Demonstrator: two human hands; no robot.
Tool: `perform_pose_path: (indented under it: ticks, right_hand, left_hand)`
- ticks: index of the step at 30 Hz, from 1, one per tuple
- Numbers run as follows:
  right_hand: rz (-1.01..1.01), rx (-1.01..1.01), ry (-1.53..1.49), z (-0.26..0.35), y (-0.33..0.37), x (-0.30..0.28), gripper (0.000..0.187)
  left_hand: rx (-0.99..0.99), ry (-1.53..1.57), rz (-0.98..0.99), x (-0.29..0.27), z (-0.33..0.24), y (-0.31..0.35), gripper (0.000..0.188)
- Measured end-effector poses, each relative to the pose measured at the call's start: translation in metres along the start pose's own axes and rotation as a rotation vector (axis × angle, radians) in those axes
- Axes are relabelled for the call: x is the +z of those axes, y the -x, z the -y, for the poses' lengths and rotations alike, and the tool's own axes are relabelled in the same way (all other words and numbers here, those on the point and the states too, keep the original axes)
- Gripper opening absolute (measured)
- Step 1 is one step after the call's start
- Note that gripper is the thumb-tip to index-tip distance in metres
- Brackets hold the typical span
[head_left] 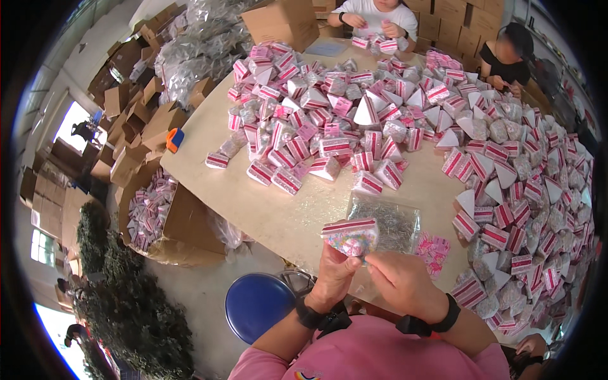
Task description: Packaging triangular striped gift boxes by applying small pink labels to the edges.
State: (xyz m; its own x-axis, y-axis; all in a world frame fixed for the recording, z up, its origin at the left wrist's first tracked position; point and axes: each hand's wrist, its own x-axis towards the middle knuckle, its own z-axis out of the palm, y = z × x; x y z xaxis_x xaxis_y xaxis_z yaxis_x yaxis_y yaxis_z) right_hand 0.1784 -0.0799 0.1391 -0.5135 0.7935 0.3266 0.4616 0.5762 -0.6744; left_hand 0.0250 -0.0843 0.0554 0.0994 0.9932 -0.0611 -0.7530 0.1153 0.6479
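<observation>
My left hand (334, 277) is closed around a toy cake slice (352, 237) with white and pink layers, a sprinkle-covered face and a pink swirl. Close beside the slice's lower edge, the fingers of my right hand (406, 285) are pinched together; whatever they hold is too small or hidden to make out. Just beyond both hands lies a clear plastic bag (389, 223) full of thin silvery metal pieces. Pink printed tags (433, 253) are heaped on the table to the right of the bag.
More cake slices (329, 145) pile across the pale table (247, 212) and down its right side. An orange-and-blue tape dispenser (175, 139) sits at the left corner. Below stand a box of slices (190, 231) and a blue stool (258, 307). Two people work opposite.
</observation>
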Motion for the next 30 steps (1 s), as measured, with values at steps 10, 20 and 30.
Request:
perform_pose_path:
  ticks: [10, 20, 30]
  right_hand:
    - [0.02, -0.016, 0.071, 0.041, -0.017, 0.034, 0.018]
    - [0.002, -0.003, 0.139, 0.074, -0.024, 0.055, 0.018]
    - [-0.008, 0.029, 0.142, 0.07, -0.03, 0.057, 0.016]
  left_hand:
    - [-0.002, 0.036, -0.037, -0.023, -0.036, 0.027, 0.06]
    - [0.188, -0.159, -0.174, -0.031, -0.05, 0.045, 0.057]
    - [0.19, -0.232, -0.18, -0.04, -0.046, 0.039, 0.059]
